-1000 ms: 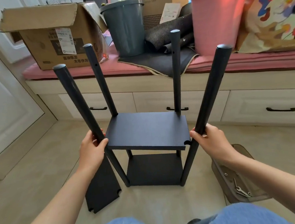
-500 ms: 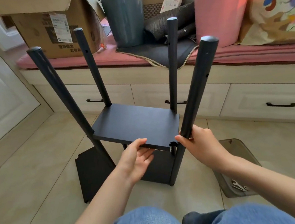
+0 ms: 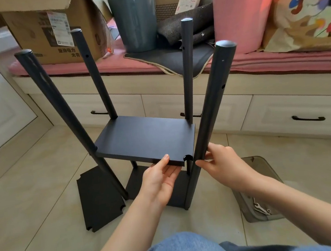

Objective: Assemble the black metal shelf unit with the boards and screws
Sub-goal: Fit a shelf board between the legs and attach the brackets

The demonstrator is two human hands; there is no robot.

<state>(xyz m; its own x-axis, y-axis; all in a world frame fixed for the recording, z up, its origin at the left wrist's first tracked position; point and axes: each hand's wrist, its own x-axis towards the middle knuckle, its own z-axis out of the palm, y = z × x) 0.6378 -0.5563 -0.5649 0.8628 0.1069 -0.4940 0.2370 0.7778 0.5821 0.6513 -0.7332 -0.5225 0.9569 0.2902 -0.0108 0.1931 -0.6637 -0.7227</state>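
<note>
On the pale tiled floor (image 3: 36, 196) in front of the person's knees stands the half-built black metal shelf unit (image 3: 140, 127), four round black posts rising from a bottom board. Its upper black rectangular board (image 3: 145, 139) sits partway up between the posts, its near right corner notch just beside the near right post (image 3: 209, 111). Her left hand (image 3: 159, 180) grasps that board's front edge, thumb on top and fingers curled beneath. Her right hand (image 3: 224, 164) grips the near right post at the same height, fingers wrapped round it. A spare black notched board (image 3: 99, 199) lies flat on the floor to the left, its right edge under the near left post. To the right sits a grey translucent plastic tray (image 3: 265, 176) holding a small metal spanner (image 3: 261, 209). Behind, a cushioned window seat (image 3: 115, 65) with drawers carries a brown cardboard box (image 3: 38, 36), a grey plastic bin (image 3: 135, 20) and a pink plastic tub (image 3: 241, 14).
</note>
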